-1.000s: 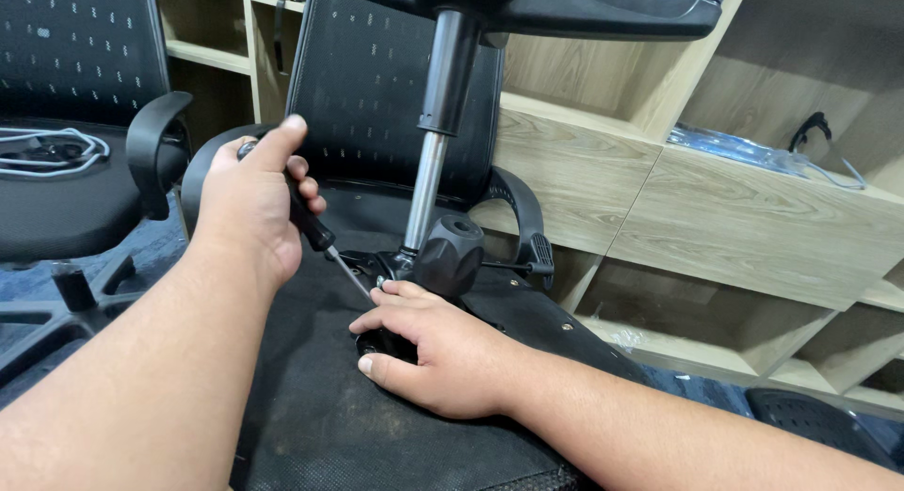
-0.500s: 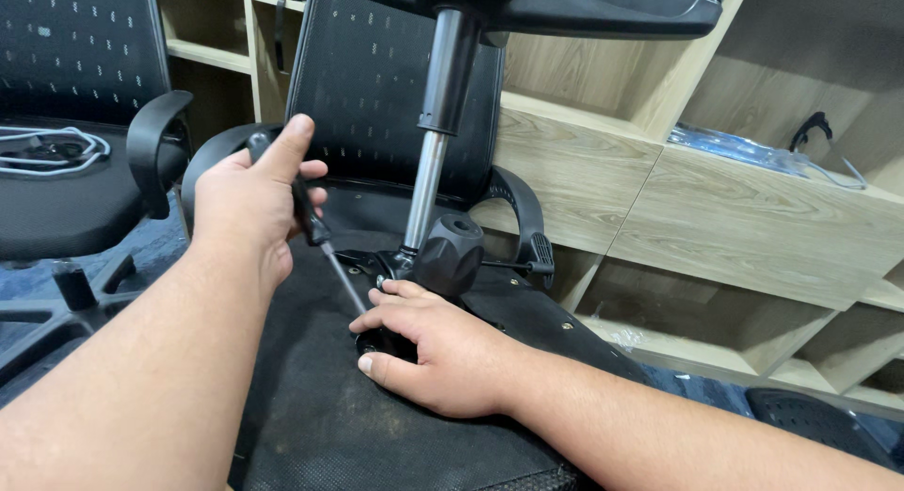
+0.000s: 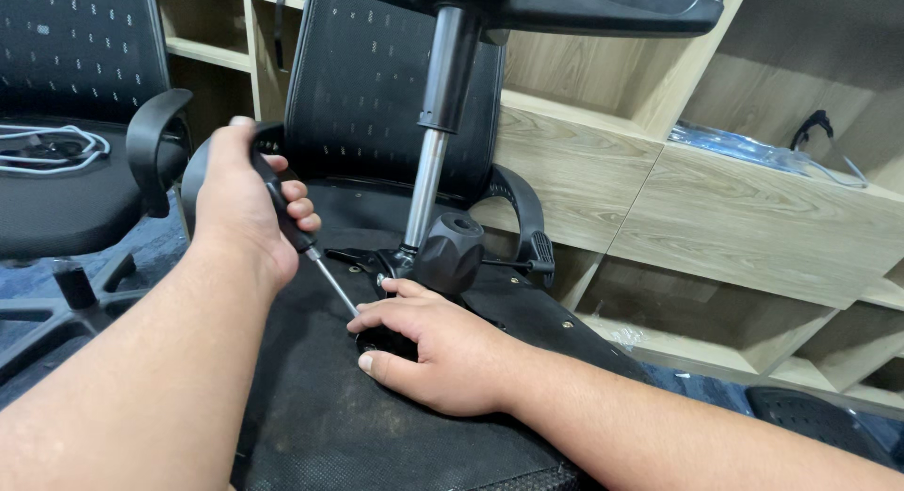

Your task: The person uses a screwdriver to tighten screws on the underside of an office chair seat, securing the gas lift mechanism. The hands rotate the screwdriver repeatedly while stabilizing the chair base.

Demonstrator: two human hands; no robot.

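The screwdriver (image 3: pixel 299 237) sits left of centre, its black handle wrapped in the left hand (image 3: pixel 240 204) and its thin shaft slanting down toward 4 o'clock. The tip meets the black mechanism plate (image 3: pixel 372 263) on the underside of the overturned seat (image 3: pixel 311 406), just by the right forefinger. The left hand's grip is a full closed fist round the handle, thumb up along its top.

The right hand (image 3: pixel 438 354) lies flat on the seat at 5 o'clock from the screwdriver tip, fingers spread and curled lightly over a small dark part that cannot be made out; it presses more than it clasps, and nothing can be seen held in it.

At 1 o'clock from that hand stands the round black knob (image 3: pixel 450 253), and from it the chrome gas cylinder (image 3: pixel 428 176) rises toward 12 o'clock into the black chair base (image 3: pixel 584 11) at the top edge. A lever (image 3: pixel 513 263) runs from the knob toward 3 o'clock. Behind the cylinder is the mesh backrest (image 3: pixel 363 86), with an armrest (image 3: pixel 523 213) at its right.

At 9 o'clock stands a second chair (image 3: pixel 66 171) with white cable (image 3: pixel 47 147) on its seat. Wooden shelves (image 3: pixel 734 218) fill the right side.
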